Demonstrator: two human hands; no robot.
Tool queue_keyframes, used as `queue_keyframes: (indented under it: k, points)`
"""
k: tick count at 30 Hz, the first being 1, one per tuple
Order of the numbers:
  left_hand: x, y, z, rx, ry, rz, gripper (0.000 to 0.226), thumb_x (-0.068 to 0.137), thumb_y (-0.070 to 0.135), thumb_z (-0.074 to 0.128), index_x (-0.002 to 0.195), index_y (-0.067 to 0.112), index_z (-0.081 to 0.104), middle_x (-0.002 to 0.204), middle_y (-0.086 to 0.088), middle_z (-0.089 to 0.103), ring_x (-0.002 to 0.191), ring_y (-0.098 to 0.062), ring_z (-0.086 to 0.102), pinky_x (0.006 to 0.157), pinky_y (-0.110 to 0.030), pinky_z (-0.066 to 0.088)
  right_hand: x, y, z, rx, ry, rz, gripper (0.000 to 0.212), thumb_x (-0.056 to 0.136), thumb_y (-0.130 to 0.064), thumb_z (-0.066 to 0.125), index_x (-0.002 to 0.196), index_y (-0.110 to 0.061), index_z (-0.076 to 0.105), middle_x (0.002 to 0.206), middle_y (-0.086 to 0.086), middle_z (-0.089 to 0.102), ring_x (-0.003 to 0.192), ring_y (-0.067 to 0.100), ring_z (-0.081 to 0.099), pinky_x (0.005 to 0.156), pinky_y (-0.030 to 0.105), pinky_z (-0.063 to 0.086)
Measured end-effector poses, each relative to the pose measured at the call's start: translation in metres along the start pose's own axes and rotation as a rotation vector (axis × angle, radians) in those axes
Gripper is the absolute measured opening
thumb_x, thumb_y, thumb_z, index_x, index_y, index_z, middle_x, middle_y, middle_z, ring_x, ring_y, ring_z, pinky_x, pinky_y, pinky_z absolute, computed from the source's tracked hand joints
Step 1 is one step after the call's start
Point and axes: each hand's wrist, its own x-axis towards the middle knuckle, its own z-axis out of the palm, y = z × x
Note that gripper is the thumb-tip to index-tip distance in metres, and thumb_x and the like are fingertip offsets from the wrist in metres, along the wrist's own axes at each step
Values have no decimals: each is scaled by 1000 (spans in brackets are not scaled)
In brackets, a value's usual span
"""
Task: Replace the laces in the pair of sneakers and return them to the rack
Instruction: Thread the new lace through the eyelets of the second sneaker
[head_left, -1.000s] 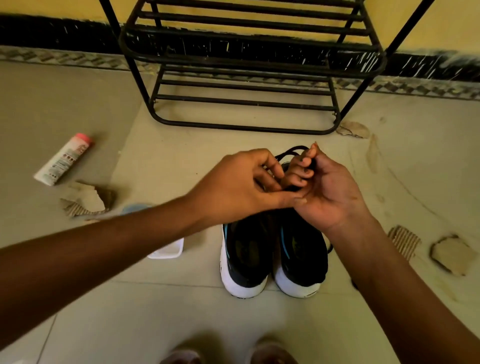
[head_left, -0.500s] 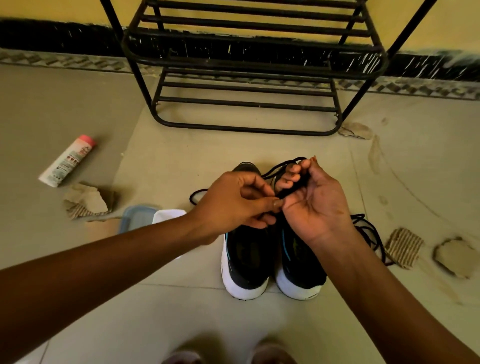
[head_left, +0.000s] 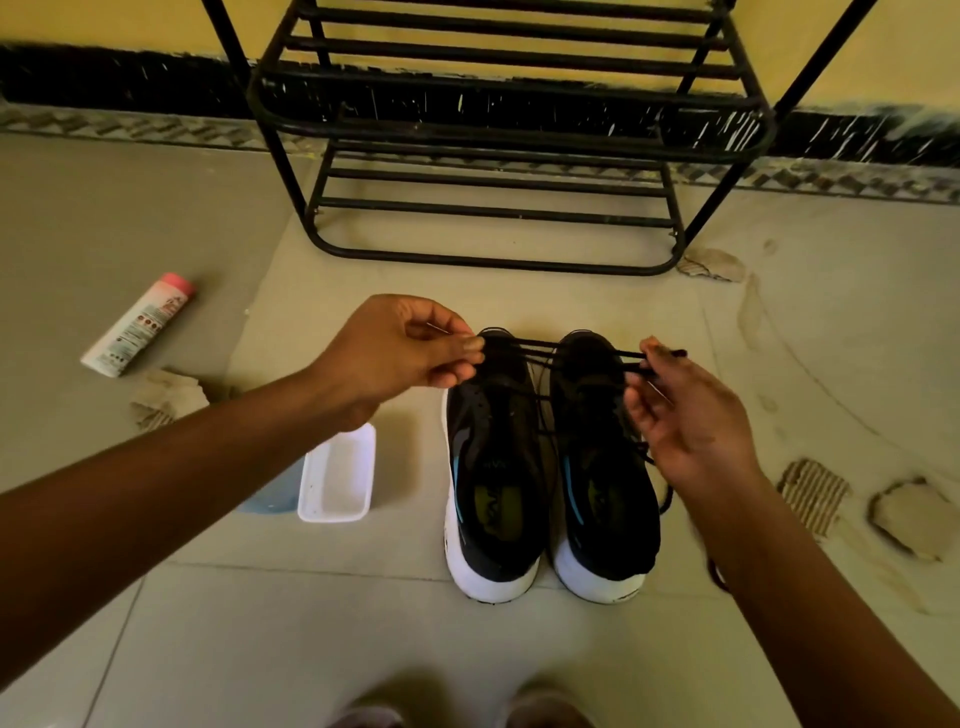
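Pinching lace (head_left: 540, 358), two sneakers (head_left: 493, 519), one rack (head_left: 493, 262)

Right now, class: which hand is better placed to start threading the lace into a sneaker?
Likely right. The right hand pinches the lace with an end poking out of its grip, over the right-hand sneaker. The left hand holds it beside the left-hand sneaker, at the toe.

I see a white tub (head_left: 336, 475) on the floor (head_left: 260, 623). A blue lid (head_left: 275, 496) touches the tub's left side. Far left of the tub lies a white tube (head_left: 139, 325) with a pink cap. A torn cardboard bit (head_left: 169, 395) sits between tube and tub. Two more cardboard bits (head_left: 810, 496) lie well right of the tub.
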Motion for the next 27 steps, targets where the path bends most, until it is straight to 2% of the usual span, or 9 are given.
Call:
queue_keyframes:
  k: [2, 5, 6, 9, 11, 13, 19, 24, 27]
  points:
    - [0, 2, -4, -60, -33, -66, 10, 75, 10, 68, 85, 7, 66, 71, -4, 72, 60, -7, 66, 56, -15, 53, 2, -6, -9, -322, -23, -63, 16, 85, -25, 67, 85, -9, 66, 72, 3, 66, 60, 10, 64, 52, 20, 52]
    - [-2, 6, -1, -48, -120, -96, 11, 76, 9, 67, 87, 6, 65, 74, -5, 72, 62, -8, 67, 58, -15, 54, 2, -11, -22, -1408, -16, -322, 39, 84, -52, 60, 90, -14, 67, 63, -2, 67, 62, 14, 64, 59, 26, 49]
    - [-4, 7, 1, -4, -152, -79, 10, 77, 7, 66, 86, 6, 65, 73, -5, 72, 62, -9, 67, 58, -16, 54, -2, -12, -22, -1594, 36, -485, 38, 83, -54, 59, 91, -18, 66, 65, -6, 65, 65, 13, 62, 60, 26, 45]
    - [-7, 12, 10, 164, -217, 14, 7, 80, 3, 65, 86, 7, 66, 73, -5, 72, 62, -8, 67, 60, -16, 55, -23, -13, -6, -1195, -182, -739, 27, 78, -44, 67, 97, -24, 67, 81, -12, 62, 76, 3, 59, 63, 18, 45]
    - [-9, 15, 15, 262, -230, 68, 8, 81, 3, 65, 84, 10, 66, 70, -2, 70, 60, -5, 65, 59, -15, 54, -32, -10, 9, -949, -456, -638, 31, 71, -39, 71, 99, -29, 65, 96, -13, 65, 93, 1, 61, 79, 16, 49]
    - [-11, 18, 18, 360, -230, 133, 8, 82, 5, 65, 83, 13, 67, 68, 0, 68, 57, -2, 61, 58, -13, 52, -37, -2, 19, -832, -607, -561, 28, 71, -26, 75, 96, -29, 66, 95, -10, 70, 93, 4, 65, 82, 19, 51]
    - [-17, 22, 17, 277, -190, 184, 13, 78, 4, 69, 87, 13, 65, 72, -3, 71, 63, -7, 64, 62, -15, 53, -45, 7, 23, -557, -507, -480, 17, 71, -5, 74, 80, -18, 69, 72, -2, 71, 66, 9, 66, 61, 17, 50]
    - [-20, 16, 16, 40, -211, 75, 30, 68, 8, 72, 98, 7, 65, 88, -12, 72, 72, -12, 68, 63, -17, 55, -48, 5, 21, -346, -441, -357, 12, 61, -18, 72, 73, -20, 72, 69, 5, 69, 66, 17, 62, 66, 25, 53]
    - [-23, 12, 24, -103, -176, 51, 32, 63, 16, 69, 94, 7, 67, 82, -10, 71, 66, -9, 67, 61, -16, 55, -52, 7, 22, -313, -445, -319, 14, 61, -17, 71, 75, -20, 74, 71, 5, 69, 68, 18, 61, 69, 27, 53]
